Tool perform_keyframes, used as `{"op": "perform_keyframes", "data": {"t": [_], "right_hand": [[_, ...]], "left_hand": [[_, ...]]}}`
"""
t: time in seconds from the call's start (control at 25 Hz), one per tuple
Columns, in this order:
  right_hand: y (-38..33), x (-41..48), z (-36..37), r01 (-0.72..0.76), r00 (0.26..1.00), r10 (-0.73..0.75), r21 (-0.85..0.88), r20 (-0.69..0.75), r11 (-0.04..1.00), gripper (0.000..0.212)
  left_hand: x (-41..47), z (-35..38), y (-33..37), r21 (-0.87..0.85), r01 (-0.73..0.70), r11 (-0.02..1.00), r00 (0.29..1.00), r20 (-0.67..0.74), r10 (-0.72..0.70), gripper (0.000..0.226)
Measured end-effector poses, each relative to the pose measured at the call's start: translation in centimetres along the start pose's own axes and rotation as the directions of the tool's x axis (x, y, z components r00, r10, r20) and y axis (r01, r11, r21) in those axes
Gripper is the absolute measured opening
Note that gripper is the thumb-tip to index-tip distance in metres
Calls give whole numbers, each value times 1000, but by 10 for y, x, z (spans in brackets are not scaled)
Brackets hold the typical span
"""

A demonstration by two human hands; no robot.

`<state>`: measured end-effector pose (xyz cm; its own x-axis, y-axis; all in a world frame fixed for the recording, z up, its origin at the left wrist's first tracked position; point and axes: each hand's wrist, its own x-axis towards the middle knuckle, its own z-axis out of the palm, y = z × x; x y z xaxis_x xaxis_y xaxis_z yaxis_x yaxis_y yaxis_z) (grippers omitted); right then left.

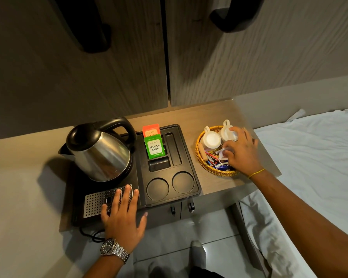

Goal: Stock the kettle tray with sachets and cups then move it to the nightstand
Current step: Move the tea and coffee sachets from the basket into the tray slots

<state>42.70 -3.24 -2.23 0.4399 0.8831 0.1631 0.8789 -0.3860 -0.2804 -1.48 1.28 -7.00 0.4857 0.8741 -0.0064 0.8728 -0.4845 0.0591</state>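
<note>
A black kettle tray [191, 171] lies on a wooden shelf, with a steel kettle [97, 150] on its left half. A green tea sachet [154, 147] and an orange one [151, 130] stand in its upper slots. Two round cup recesses [170, 185] hold nothing. To the right sits a wicker basket [213, 169] with two upturned white cups [211, 139] and several sachets [219, 164]. My right hand [242, 152] reaches into the basket, its fingertips pinching a pale sachet. My left hand [123, 215] rests flat on the tray's perforated metal drip plate [97, 200].
Two tall cupboard doors [129, 57] with dark handles rise behind the shelf. A bed with white sheets [313, 157] adjoins the shelf on the right. The kettle's cable [88, 234] hangs off the front edge. A tiled floor shows below.
</note>
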Motion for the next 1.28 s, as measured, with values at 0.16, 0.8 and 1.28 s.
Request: {"op": "perform_keyframes", "data": {"t": [0.16, 0.8, 1.28], "right_hand": [[-14, -4, -27, 20, 1000, -19, 17, -22, 1000, 5], [-209, 30, 49, 417, 841, -439, 139, 315, 898, 24], [-196, 19, 69, 505, 799, -506, 95, 325, 858, 24]], "left_hand": [[0, -1, 1, 0, 6, 1000, 1000, -2, -6, 83], [-1, -7, 1, -19, 49, 999, 996, 78, -47, 83], [0, -7, 2, -39, 51, 998, 994, 94, -47, 83]]}}
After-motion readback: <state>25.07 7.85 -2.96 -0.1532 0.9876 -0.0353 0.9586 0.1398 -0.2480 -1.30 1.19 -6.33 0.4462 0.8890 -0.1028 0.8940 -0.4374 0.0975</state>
